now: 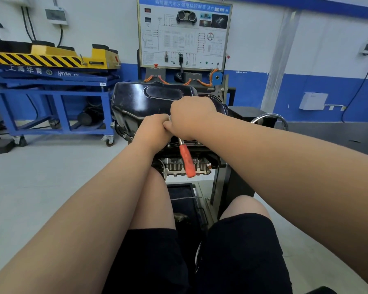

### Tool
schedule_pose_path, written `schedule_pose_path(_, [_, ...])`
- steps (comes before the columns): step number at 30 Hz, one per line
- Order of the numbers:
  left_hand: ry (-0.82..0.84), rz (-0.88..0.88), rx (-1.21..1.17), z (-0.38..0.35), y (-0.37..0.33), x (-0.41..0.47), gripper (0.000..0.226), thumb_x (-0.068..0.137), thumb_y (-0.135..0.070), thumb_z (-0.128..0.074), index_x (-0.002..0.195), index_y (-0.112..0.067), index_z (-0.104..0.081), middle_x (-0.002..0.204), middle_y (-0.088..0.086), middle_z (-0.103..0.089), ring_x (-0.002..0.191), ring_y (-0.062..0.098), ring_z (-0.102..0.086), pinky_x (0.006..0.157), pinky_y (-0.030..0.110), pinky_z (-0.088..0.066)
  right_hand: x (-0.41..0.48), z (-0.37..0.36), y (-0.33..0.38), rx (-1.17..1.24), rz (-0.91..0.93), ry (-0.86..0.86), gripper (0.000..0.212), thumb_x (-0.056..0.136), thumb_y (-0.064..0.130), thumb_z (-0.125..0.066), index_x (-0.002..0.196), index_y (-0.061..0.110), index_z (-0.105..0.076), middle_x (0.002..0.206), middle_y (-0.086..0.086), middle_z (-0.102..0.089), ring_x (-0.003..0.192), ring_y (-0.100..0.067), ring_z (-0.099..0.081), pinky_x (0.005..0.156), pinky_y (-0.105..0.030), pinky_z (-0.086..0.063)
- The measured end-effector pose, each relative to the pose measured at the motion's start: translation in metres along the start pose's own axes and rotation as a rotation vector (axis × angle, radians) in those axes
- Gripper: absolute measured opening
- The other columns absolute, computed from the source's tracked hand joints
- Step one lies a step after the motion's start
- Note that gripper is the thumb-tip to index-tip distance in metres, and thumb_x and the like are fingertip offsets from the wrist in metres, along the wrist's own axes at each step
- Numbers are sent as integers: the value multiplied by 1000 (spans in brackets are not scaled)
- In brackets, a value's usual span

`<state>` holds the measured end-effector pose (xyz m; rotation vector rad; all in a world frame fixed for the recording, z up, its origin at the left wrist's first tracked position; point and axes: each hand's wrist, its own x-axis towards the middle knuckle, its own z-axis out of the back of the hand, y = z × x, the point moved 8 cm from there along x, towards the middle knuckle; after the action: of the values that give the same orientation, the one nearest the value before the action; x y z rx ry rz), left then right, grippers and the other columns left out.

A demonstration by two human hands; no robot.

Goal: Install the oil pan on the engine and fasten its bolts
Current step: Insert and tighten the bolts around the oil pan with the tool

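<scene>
- Workshop, blue-white wall, training board (184, 32) behind.
- Pan (140, 100) sits on top of engine (185, 164).
- Both arms stretched forward, hands touching at pan's near edge.
- Right hand (191, 117) curled round wrench (186, 158); orange handle hangs down.
- Left hand (153, 128) curled; can't tell what it holds.

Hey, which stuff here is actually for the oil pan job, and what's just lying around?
In use: oil pan, engine, orange-handled wrench, left hand, right hand.
Lying about: blue lift cart, training board, wall box.
</scene>
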<state>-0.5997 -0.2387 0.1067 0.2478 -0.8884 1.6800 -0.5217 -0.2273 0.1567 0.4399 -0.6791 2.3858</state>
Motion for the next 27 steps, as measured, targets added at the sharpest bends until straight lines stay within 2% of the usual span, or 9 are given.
schedule_pose_path(2, [-55, 7, -10, 6, 0, -1, 13, 80, -12, -54, 79, -1, -61, 77, 15, -65, 74, 33, -54, 66, 37, -45, 0, -3, -2, 26, -34, 29, 30, 92, 45, -35, 79, 20, -45, 67, 0, -35, 70, -23, -46, 57, -33, -37])
schedule_pose_path(6, [-60, -14, 22, 8, 0, -2, 17, 81, -14, -55, 78, 1, -64, 75, 18, -65, 76, 37, -55, 67, 40, -46, 1, -4, 0, 2, -18, 28, 32, 93, 47, -36, 81, 20, -46, 68, 0, -36, 70, -22, -45, 52, -31, -30])
schedule_pose_path(10, [-41, -18, -36, 8, 6, -5, 19, 84, -24, -66, 75, -8, -64, 68, 6, -62, 72, 28, -55, 60, 29, -33, 1, 2, 11, -176, 225, -30, 25, 93, 35, -48, 90, 12, -56, 78, -3, -48, 67, -23, -50, 48, -30, -26])
schedule_pose_path(12, [-26, -25, -60, 6, 7, -5, 15, 84, -23, -68, 80, -8, -67, 75, 7, -67, 78, 27, -59, 63, 28, -36, 2, 4, 13, -228, 324, -43, 21, 93, 27, -50, 104, 13, -61, 95, -7, -59, 84, -27, -59, 52, -33, -32])
schedule_pose_path(16, [-51, 3, -80, 4, 4, -3, 21, 84, -23, -63, 68, -11, -56, 70, 6, -60, 70, 26, -51, 61, 31, -34, 7, 5, 3, -146, 118, -42, 31, 91, 43, -45, 79, 16, -53, 69, 0, -42, 58, -20, -44, 48, -29, -26])
schedule_pose_path(19, [-98, 34, -51, 8, 5, 0, 26, 84, -14, -54, 59, -13, -49, 65, 8, -55, 66, 28, -42, 58, 30, -26, 8, -1, -4, -51, -19, -14, 39, 90, 50, -41, 71, 17, -42, 68, 0, -35, 61, -20, -40, 47, -29, -25])
schedule_pose_path(22, [-71, -2, -93, 7, 6, -1, 15, 85, -20, -63, 76, -9, -63, 70, 2, -61, 72, 23, -51, 63, 29, -35, 9, 5, 7, -177, 174, -48, 20, 92, 34, -49, 82, 18, -54, 73, 0, -47, 67, -22, -45, 48, -27, -25])
schedule_pose_path(25, [-37, -25, -106, 0, 4, 0, 14, 85, -22, -65, 89, -9, -68, 84, 3, -67, 83, 22, -59, 70, 27, -40, 11, 5, 8, -310, 313, -31, 15, 91, 20, -50, 100, 17, -62, 101, -5, -59, 93, -26, -53, 67, -34, -31])
schedule_pose_path(27, [-72, -11, -104, 1, 0, 1, 15, 82, -24, -66, 80, -10, -63, 76, 1, -62, 73, 21, -53, 63, 27, -34, 10, 5, 5, -304, 251, -37, 17, 92, 28, -48, 90, 18, -61, 82, -2, -53, 77, -23, -50, 66, -35, -29])
